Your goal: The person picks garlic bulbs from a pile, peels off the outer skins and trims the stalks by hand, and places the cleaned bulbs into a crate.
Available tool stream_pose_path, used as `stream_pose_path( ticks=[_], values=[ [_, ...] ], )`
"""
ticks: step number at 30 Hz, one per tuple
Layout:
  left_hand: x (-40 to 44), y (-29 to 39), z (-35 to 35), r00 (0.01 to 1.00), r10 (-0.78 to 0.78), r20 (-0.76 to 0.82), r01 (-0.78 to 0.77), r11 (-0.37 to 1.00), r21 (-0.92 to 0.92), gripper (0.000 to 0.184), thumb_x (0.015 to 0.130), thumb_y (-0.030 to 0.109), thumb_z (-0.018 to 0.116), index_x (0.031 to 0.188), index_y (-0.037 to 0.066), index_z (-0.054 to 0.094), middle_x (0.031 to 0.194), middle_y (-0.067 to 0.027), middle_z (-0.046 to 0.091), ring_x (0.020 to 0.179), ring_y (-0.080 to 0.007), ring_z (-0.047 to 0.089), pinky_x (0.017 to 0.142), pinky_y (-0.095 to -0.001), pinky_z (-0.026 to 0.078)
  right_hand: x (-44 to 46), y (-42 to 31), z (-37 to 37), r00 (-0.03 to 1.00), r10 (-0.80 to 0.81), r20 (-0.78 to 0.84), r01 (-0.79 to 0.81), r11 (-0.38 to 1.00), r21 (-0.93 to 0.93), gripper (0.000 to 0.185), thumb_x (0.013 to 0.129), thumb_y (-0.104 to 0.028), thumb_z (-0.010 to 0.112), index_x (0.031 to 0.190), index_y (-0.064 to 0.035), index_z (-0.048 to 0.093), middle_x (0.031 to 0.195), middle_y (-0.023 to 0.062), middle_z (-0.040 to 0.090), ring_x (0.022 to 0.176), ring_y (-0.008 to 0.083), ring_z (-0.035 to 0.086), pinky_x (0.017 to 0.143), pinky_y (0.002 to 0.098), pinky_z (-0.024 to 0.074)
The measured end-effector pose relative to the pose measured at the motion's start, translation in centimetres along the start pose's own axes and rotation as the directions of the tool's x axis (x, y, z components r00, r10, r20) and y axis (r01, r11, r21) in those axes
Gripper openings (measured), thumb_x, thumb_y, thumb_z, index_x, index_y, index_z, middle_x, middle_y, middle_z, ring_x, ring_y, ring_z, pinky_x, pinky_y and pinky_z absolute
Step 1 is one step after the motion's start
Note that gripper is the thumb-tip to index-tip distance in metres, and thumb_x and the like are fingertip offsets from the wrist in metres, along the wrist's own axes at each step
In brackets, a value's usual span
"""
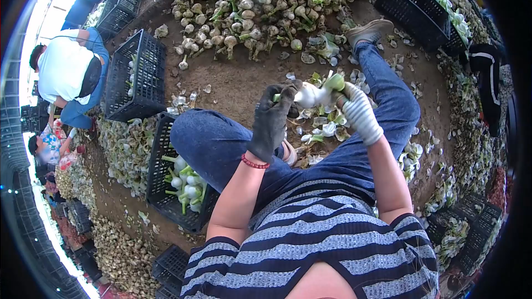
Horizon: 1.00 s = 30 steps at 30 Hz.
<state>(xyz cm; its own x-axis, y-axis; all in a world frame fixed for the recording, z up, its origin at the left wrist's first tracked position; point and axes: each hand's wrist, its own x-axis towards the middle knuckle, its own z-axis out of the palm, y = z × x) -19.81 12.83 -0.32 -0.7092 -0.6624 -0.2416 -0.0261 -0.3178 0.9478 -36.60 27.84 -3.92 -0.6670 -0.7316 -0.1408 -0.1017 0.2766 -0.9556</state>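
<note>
A white garlic bulb (311, 96) is held up between my two hands, above the ground between my knees. My left hand (271, 113), in a dark grey glove, is closed around its stem side, and a bit of green pokes out past the fingers. On the bulb's other side, my right hand (357, 112), in a white striped glove, pinches a greenish outer skin (334, 82). Whether this skin is still attached I cannot tell. Beside my left knee, a black crate (157, 155) holds several cleaned garlic bulbs (191, 191) with green stems.
A large heap of unpeeled garlic (260, 8) lies ahead of my feet. Black crates stand at the left (136, 77) and upper right (413, 8). Torn skins (330, 130) litter the soil. Another person in a white shirt (64, 69) bends over at the left.
</note>
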Motion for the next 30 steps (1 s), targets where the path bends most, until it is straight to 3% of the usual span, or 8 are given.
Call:
stream_pose_path(
  ticks=[3,9,12,18,22,25,28,30],
  values=[
    [0.0,-0.5,-1.0,0.995,0.102,0.011,-0.102,0.995,-0.012,0.021,0.101,0.024,0.062,0.114,0.008,0.066,0.107,-0.0007,0.068,0.075,-0.0067,0.061,0.067,-0.0231,0.051,3.1,8.7,-2.7,0.997,0.079,0.019,-0.05,0.783,-0.62,0.024,0.093,-0.007,0.061,0.115,-0.0004,0.063,0.103,0.0204,0.07,0.092,0.0301,0.068,0.082,0.0353,0.0533],
    [-0.2,-1.2,-0.6,0.968,0.251,0.029,-0.252,0.959,0.128,0.027,0.097,0.015,0.067,0.12,0.003,0.057,0.118,-0.0087,0.063,0.101,-0.0132,0.063,0.08,-0.028,0.055,-0.5,-4.1,0.1,0.978,-0.19,0.085,0.2,0.74,-0.642,0.037,0.092,-0.016,0.064,0.125,-0.0005,0.058,0.105,0.0227,0.066,0.098,0.0387,0.066,0.085,0.0413,0.0536],
    [-0.4,-0.9,0.1,0.829,0.537,0.153,-0.542,0.708,0.453,0.024,0.093,0.012,0.069,0.112,0.001,0.06,0.113,-0.0184,0.065,0.101,-0.0329,0.066,0.087,-0.04,0.053,-1.1,-7.9,2.1,0.913,-0.392,0.118,0.366,0.652,-0.665,0.032,0.09,-0.017,0.066,0.118,-0.0028,0.063,0.099,0.0176,0.067,0.09,0.0346,0.067,0.078,0.0405,0.0539],
    [-0.3,-0.2,-1.2,0.731,0.597,0.331,-0.662,0.503,0.555,0.032,0.089,0.005,0.071,0.12,0.003,0.062,0.115,-0.0161,0.066,0.109,-0.0326,0.064,0.092,-0.0391,0.051,-0.1,-7.6,2.7,0.867,-0.457,0.198,0.389,0.372,-0.843,0.014,0.087,-0.017,0.065,0.096,-0.0072,0.065,0.084,0.0132,0.062,0.078,0.0324,0.064,0.069,0.0414,0.0515],
    [-0.3,0.5,-1.4,0.736,0.593,0.326,-0.656,0.507,0.559,0.028,0.089,-0.003,0.069,0.115,0.003,0.062,0.114,-0.0139,0.066,0.109,-0.0276,0.064,0.094,-0.0359,0.051,1.6,-6.6,2.4,0.831,-0.553,0.058,0.385,0.496,-0.778,0.014,0.085,-0.021,0.067,0.088,-0.008,0.061,0.08,0.0115,0.062,0.075,0.0306,0.065,0.068,0.0418,0.0531],
    [0.2,-0.9,-2.0,0.796,0.58,0.171,-0.605,0.754,0.257,0.023,0.085,-0.009,0.064,0.104,0.004,0.063,0.111,-0.0125,0.064,0.103,-0.0271,0.064,0.09,-0.0362,0.054,3.4,-2.0,-0.2,0.949,-0.315,-0.024,0.182,0.609,-0.772,0.017,0.089,-0.023,0.065,0.091,-0.0064,0.063,0.084,0.0141,0.066,0.078,0.0321,0.067,0.073,0.0418,0.0547],
    [0.3,-1.6,-2.9,0.896,0.439,0.073,-0.444,0.888,0.117,0.022,0.088,-0.009,0.064,0.104,0.005,0.06,0.117,-0.0103,0.064,0.108,-0.0203,0.062,0.095,-0.0329,0.052,3.5,2.2,-2.8,0.964,0.192,0.184,0.105,0.36,-0.927,0.027,0.091,-0.018,0.061,0.114,-0.0055,0.064,0.094,0.0169,0.071,0.083,0.0331,0.069,0.076,0.0421,0.0554],
    [0.5,-1.7,-3.3,0.918,0.39,0.066,-0.395,0.913,0.1,0.024,0.09,-0.01,0.064,0.108,0.005,0.057,0.121,-0.0112,0.064,0.114,-0.019,0.061,0.099,-0.0325,0.051,2.2,-0.3,-1.8,0.978,0.065,0.2,0.121,0.603,-0.788,0.033,0.091,-0.015,0.058,0.123,-0.007,0.061,0.1,0.018,0.071,0.085,0.0347,0.069,0.078,0.0421,0.0551]
  ],
)
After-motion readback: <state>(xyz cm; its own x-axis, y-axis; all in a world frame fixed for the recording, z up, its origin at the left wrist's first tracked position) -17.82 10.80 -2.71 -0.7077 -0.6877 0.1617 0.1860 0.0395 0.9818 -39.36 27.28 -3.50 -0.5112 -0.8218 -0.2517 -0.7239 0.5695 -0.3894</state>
